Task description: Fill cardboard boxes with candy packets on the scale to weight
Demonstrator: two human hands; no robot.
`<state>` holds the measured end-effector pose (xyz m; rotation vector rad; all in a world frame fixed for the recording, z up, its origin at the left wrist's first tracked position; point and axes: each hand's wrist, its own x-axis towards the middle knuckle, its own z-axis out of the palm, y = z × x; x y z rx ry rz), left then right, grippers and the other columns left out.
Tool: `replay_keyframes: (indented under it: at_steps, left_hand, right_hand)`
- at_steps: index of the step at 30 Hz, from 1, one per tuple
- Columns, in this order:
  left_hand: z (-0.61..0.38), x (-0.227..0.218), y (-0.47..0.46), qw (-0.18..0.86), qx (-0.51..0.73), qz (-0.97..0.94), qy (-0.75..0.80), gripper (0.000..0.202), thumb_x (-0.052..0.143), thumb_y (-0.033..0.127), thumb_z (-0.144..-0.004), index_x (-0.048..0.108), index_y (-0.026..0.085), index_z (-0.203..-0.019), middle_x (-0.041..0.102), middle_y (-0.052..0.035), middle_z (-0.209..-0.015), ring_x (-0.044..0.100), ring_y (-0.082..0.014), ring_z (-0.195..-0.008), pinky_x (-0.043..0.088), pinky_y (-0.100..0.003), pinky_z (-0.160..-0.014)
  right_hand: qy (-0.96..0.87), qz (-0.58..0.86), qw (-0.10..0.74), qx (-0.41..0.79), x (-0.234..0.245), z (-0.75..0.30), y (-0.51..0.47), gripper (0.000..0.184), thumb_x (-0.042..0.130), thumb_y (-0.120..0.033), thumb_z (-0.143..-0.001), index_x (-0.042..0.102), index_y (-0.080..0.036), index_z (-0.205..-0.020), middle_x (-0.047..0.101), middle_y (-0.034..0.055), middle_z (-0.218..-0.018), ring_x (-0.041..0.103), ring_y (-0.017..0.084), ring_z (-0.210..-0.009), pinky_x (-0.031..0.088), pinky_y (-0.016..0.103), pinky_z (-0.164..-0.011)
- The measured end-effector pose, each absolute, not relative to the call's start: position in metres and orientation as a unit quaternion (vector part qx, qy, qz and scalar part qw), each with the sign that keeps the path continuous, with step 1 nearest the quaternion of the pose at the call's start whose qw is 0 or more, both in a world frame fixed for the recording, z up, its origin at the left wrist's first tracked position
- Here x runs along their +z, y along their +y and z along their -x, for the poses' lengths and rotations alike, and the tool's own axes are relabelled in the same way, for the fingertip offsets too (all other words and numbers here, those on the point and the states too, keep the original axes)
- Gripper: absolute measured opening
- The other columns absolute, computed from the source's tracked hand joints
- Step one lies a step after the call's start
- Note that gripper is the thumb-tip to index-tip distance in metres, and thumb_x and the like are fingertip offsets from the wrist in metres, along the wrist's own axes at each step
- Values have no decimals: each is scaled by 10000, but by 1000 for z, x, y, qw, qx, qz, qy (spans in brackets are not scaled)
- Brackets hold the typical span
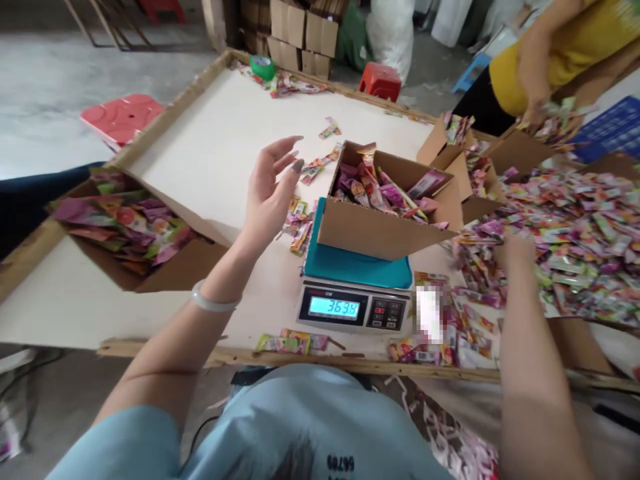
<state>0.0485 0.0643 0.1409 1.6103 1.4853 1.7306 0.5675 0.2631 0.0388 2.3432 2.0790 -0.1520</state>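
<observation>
My left hand [273,183] hangs over the table left of an open cardboard box [390,230], its fingers slightly curled and apart, with nothing in them. That box is filled with small pink and purple candy packets [367,183] and rests on the teal pan [357,262] of a digital scale [355,310] with a lit display. My right hand [517,243] reaches into the large heap of candy packets [590,233] on the right. Motion blur and packets hide its fingers, so its grip cannot be made out.
Another filled carton [135,233] stands at the left table edge. Loose packets [285,341] lie by the front wooden rim. Beyond the heap, a person in a yellow top [565,53] handles packets near smaller cartons [475,180]. Green tape [263,67] sits at the far corner.
</observation>
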Motion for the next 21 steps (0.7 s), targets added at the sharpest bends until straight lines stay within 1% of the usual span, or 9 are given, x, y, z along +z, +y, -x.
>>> replay_keyframes:
  at_steps: [3,4,6,9,11,13,16,19,21]
  left_hand:
    - [-46,143,66,170,615,-575,513,536,618,726,-927,605,424,-1369,586,-15,-1574,526,-342,-1485,499,-587,-1208]
    - [-45,142,66,167,613,-580,510,546,604,733,-932,592,429,-1385,582,-11,-1580,514,-345,-1497,490,-597,-1215]
    - [-42,142,67,160,604,-594,507,571,567,745,-946,557,432,-1423,569,2,-1595,480,-355,-1522,472,-623,-1225]
    - [-45,145,72,148,594,-610,503,581,536,751,-957,529,437,-1445,552,13,-1611,464,-368,-1532,475,-639,-1219]
    - [-52,151,76,138,596,-613,500,580,544,753,-948,539,440,-1437,555,0,-1606,487,-361,-1513,497,-616,-1209]
    - [-62,160,80,126,593,-620,498,599,556,754,-938,537,439,-1448,551,-18,-1609,493,-354,-1508,500,-591,-1214]
    - [-75,175,84,103,562,-655,494,645,569,743,-935,506,437,-1499,497,-28,-1655,413,-357,-1566,419,-594,-1276]
    - [-85,184,88,78,517,-707,476,597,606,693,-937,569,415,-1464,503,-28,-1647,294,-368,-1628,247,-631,-1351]
    - [-91,185,91,84,497,-728,465,493,657,621,-930,658,390,-1366,591,-35,-1559,282,-382,-1630,184,-674,-1356]
  right_hand:
    - [653,-743,-144,-40,72,-575,283,101,651,-71,-796,665,-143,-865,662,194,-885,677,396,-1020,520,493,-983]
    - [646,-736,-198,-34,85,-575,293,116,654,-79,-795,655,-159,-878,666,180,-903,678,391,-1009,527,502,-973]
    - [628,-714,-309,-17,113,-569,319,199,644,-125,-847,641,-181,-1037,674,163,-1044,683,360,-1024,553,501,-951]
    - [657,-502,-562,-26,149,-532,360,345,717,-284,-950,565,-241,-1256,647,97,-1206,692,294,-1084,586,482,-961]
    - [691,-297,-658,-41,166,-488,371,440,795,-408,-970,545,-250,-1296,647,66,-1212,688,284,-1127,572,515,-1012]
    - [733,-239,-633,-68,174,-436,362,460,761,-444,-1032,518,-207,-1343,643,79,-1246,680,279,-1162,563,539,-1049]
    - [765,-289,-553,-158,177,-366,314,295,651,-299,-1097,512,-156,-1315,638,108,-1280,686,240,-1133,613,466,-1031]
    - [806,-316,-455,-210,173,-332,259,306,569,-116,-1046,507,-191,-1335,632,69,-1270,710,197,-945,675,416,-903]
    - [852,-304,-382,-189,173,-328,234,363,587,-71,-992,531,-198,-1327,638,42,-1183,708,214,-918,665,481,-929]
